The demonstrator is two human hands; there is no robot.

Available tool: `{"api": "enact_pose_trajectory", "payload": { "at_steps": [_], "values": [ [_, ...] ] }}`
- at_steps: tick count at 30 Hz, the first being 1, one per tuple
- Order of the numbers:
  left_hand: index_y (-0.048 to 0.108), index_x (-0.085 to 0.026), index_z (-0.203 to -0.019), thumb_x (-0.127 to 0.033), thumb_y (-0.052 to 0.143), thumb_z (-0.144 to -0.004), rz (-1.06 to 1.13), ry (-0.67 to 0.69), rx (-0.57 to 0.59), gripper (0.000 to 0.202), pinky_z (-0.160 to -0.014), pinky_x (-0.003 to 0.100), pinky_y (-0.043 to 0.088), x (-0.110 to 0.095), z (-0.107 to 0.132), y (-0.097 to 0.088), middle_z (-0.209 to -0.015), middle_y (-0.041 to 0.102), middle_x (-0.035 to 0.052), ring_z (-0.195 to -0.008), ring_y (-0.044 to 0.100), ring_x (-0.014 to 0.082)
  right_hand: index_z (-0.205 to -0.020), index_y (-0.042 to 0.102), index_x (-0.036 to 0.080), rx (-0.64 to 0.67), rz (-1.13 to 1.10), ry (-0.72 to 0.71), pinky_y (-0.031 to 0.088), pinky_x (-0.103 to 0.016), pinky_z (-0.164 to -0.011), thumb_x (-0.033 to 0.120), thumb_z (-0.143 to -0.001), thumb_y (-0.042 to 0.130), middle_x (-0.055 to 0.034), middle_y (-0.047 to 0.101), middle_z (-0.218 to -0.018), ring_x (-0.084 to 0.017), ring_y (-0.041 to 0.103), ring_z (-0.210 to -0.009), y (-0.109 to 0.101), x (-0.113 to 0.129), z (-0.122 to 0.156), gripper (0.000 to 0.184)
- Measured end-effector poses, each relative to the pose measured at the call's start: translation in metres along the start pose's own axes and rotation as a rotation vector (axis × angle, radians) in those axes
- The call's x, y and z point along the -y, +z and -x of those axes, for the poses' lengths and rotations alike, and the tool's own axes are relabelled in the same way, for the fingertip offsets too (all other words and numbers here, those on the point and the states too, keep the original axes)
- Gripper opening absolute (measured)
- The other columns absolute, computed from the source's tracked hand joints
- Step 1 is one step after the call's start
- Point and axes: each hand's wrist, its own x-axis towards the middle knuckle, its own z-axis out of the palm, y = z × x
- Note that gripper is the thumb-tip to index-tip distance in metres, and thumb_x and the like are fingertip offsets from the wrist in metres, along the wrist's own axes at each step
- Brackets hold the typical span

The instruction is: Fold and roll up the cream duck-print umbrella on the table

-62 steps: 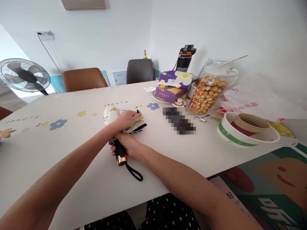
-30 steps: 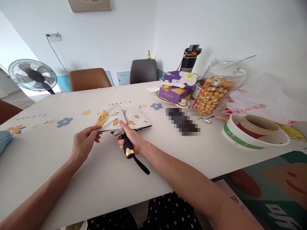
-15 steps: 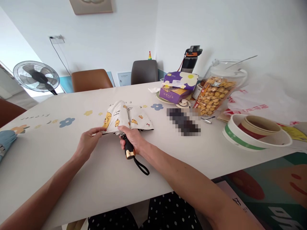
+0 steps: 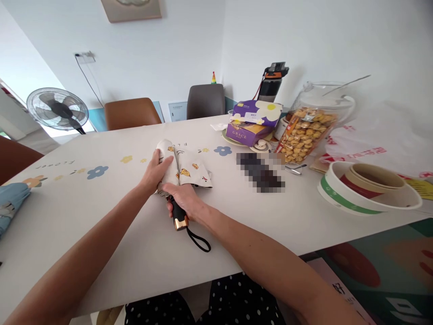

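Observation:
A folding umbrella (image 4: 192,169) with white, cartoon-printed fabric lies on the table in front of me. Its black handle (image 4: 179,213) has a gold-coloured end and a black wrist strap (image 4: 200,240), and points toward me. My right hand (image 4: 184,198) is closed around the top of the handle, thumb over the lower edge of the fabric. On the umbrella's left side, my left hand (image 4: 157,170) wraps round the canopy and presses a fold in against the middle. The right part of the fabric still spreads loosely. Some fingers of both hands are hidden.
Right of the umbrella is a pixelated dark patch (image 4: 260,172). Beyond it stand purple boxes (image 4: 252,133), a snack jar (image 4: 304,135), a black bottle (image 4: 270,85) and a white-and-green bowl (image 4: 348,196). A light-blue fabric item (image 4: 13,203) lies at the left edge.
My left hand has moved from the canopy's left edge up and to the right, folding that fabric inward. My right hand stays on the handle, and the canopy looks narrower.

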Motion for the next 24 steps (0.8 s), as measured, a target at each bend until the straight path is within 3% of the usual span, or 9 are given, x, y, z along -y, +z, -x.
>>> {"api": "enact_pose_trajectory", "payload": {
  "at_steps": [4,9,12,17,20,24],
  "values": [
    [0.056,-0.011,-0.103,-0.038,0.063,-0.067,0.556,-0.344,0.081,0.045,-0.061,0.034,0.053,-0.004,-0.006,0.002,-0.083,0.066,0.0118,-0.069,0.064,0.0229,-0.071,0.044,0.018,0.023,0.035,-0.029,0.041,-0.024,-0.028,0.022,-0.067,0.059,0.0068,0.040,-0.044,-0.010,0.042,-0.031,-0.002,-0.003,-0.001,0.016],
    [0.060,-0.013,-0.095,-0.038,0.064,-0.064,0.874,-0.538,0.178,0.040,-0.058,0.034,0.055,-0.007,-0.002,0.002,-0.072,0.066,0.0093,-0.061,0.064,0.0231,-0.075,0.044,0.017,0.080,0.045,-0.045,0.043,-0.024,-0.029,0.027,-0.068,0.059,0.0058,0.043,-0.046,-0.011,0.046,-0.034,-0.004,-0.006,-0.002,0.019],
    [0.060,-0.014,-0.096,-0.038,0.062,-0.065,0.914,-0.506,0.172,0.039,-0.060,0.035,0.055,-0.008,-0.002,0.000,-0.073,0.066,0.0083,-0.064,0.064,0.0242,-0.082,0.047,0.017,0.101,0.022,-0.059,0.047,-0.026,-0.032,0.033,-0.066,0.064,0.0042,0.047,-0.053,-0.012,0.049,-0.037,-0.003,-0.008,-0.002,0.028],
    [0.059,-0.017,-0.101,-0.042,0.060,-0.067,0.894,-0.392,0.175,0.042,-0.061,0.037,0.055,-0.007,-0.003,-0.004,-0.073,0.066,0.0061,-0.067,0.064,0.0250,-0.097,0.051,0.020,0.216,-0.086,-0.175,0.052,-0.027,-0.037,0.036,-0.063,0.069,-0.0024,0.055,-0.085,-0.015,0.062,-0.056,-0.003,-0.004,0.002,0.042],
    [0.059,-0.015,-0.097,-0.048,0.058,-0.067,0.829,-0.439,0.226,0.045,-0.059,0.037,0.055,-0.002,-0.004,-0.004,-0.071,0.065,0.0076,-0.067,0.064,0.0259,-0.089,0.052,0.017,0.276,-0.089,-0.115,0.046,-0.024,-0.032,0.035,-0.064,0.069,-0.0016,0.056,-0.078,-0.011,0.055,-0.044,-0.003,-0.002,0.004,0.036],
    [0.059,-0.012,-0.094,-0.049,0.057,-0.067,0.729,-0.474,0.260,0.046,-0.060,0.037,0.054,0.008,-0.011,-0.001,-0.074,0.065,0.0113,-0.070,0.064,0.0268,-0.079,0.050,0.016,0.184,-0.133,-0.061,0.042,-0.022,-0.030,0.028,-0.064,0.069,0.0025,0.052,-0.063,-0.006,0.044,-0.036,-0.004,-0.002,0.000,0.026]
  ]
}}
